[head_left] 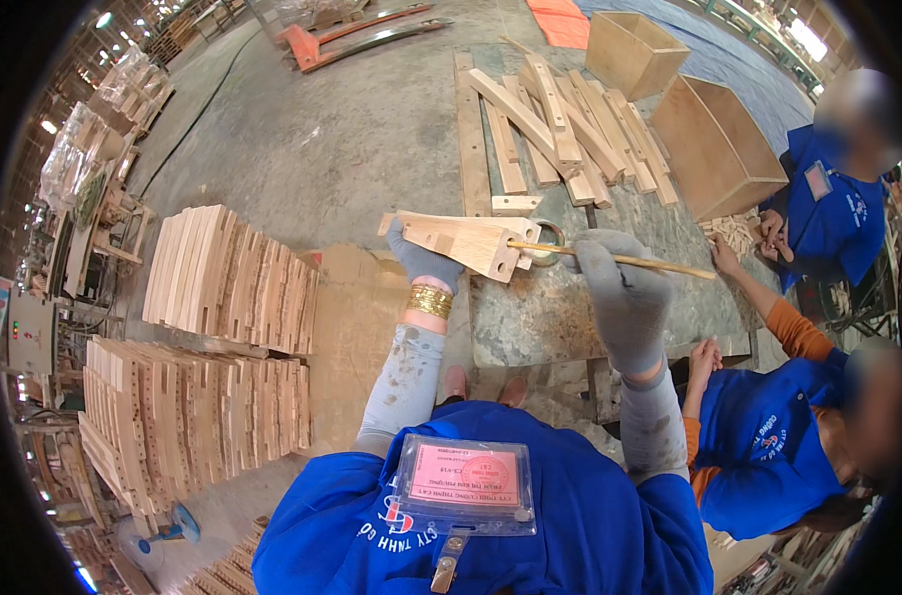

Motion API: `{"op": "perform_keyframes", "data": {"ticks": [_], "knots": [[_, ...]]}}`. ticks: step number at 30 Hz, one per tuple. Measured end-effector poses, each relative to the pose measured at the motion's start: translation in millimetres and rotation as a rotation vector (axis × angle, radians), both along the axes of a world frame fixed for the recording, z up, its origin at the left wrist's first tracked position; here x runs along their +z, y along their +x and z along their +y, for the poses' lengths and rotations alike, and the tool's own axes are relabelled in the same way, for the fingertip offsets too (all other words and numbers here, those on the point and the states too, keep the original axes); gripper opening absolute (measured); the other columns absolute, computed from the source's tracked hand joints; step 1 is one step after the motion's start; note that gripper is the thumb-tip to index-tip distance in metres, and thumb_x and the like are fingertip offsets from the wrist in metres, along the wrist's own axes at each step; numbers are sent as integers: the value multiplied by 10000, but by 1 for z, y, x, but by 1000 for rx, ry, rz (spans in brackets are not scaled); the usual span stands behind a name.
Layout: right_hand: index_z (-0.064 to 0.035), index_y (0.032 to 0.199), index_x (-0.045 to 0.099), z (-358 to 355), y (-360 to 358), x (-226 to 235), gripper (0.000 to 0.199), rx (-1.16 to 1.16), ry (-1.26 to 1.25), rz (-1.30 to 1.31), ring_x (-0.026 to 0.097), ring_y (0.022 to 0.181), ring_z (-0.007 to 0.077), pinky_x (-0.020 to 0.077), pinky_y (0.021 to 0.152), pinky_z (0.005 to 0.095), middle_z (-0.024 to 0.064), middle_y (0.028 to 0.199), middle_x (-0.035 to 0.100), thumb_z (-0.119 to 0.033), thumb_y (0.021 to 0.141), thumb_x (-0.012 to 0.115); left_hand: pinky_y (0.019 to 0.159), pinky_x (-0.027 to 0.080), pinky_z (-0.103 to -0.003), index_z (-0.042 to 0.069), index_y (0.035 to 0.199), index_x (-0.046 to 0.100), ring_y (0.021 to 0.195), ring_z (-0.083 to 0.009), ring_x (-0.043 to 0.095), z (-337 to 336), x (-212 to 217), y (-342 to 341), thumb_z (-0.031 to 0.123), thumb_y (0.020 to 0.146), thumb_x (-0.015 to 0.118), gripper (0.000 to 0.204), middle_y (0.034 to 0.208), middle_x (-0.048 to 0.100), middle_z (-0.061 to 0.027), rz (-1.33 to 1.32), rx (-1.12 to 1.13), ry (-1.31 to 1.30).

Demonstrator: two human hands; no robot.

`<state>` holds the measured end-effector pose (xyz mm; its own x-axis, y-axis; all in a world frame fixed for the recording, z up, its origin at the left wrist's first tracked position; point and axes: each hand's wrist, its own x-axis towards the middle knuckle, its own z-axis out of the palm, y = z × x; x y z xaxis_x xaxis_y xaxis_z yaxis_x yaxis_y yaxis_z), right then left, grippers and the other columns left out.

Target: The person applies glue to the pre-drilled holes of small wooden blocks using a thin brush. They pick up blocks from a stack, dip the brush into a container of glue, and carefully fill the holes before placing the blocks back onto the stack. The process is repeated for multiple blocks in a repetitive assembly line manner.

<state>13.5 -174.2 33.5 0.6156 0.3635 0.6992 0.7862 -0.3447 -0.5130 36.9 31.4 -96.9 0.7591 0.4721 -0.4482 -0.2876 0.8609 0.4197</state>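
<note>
My left hand (421, 260), in a grey glove, grips a light wooden piece (471, 243) from its left end, above the near left edge of the worktable. Holes show in the piece's right end. My right hand (624, 297), also gloved, is closed around a thin yellowish stick (659, 264). The stick's left tip meets the holed end of the wood; whether it enters a hole I cannot tell. Just behind that end is a round-rimmed container (550, 234), partly hidden by the wood and the stick.
Several wooden bars (570, 129) lie across the metal-topped table (530, 322). Two plywood boxes (711, 149) stand beyond, near a heap of small wooden pieces (736, 234). Two co-workers in blue sit or stand at the right. Stacked wooden parts (198, 412) fill the left floor.
</note>
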Motion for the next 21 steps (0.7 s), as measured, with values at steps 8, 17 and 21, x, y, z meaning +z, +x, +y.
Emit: {"op": "perform_keyframes", "data": {"ticks": [8,17,21], "knots": [[-64,921,609,0,3,8,200,89,-92,-115,618,716,238,498,604,317,80,837,623,-49,723,585,839,444,-444,133,1134,492,995,-301,514,9,-13,5,556,750,442,573,1086,514,-97,3,27,40],[-64,872,611,-1,-3,5,156,77,-7,38,599,672,260,464,596,333,91,793,616,-15,723,615,856,433,-462,120,1171,477,1018,-318,505,18,-21,9,566,733,465,626,1110,507,-106,9,34,77],[-76,853,611,-6,-1,11,175,166,-51,3,588,673,264,444,587,347,93,801,612,-9,698,659,858,435,-455,123,1172,484,1017,-315,507,16,-16,10,558,739,470,613,1119,510,-105,11,15,52]]}}
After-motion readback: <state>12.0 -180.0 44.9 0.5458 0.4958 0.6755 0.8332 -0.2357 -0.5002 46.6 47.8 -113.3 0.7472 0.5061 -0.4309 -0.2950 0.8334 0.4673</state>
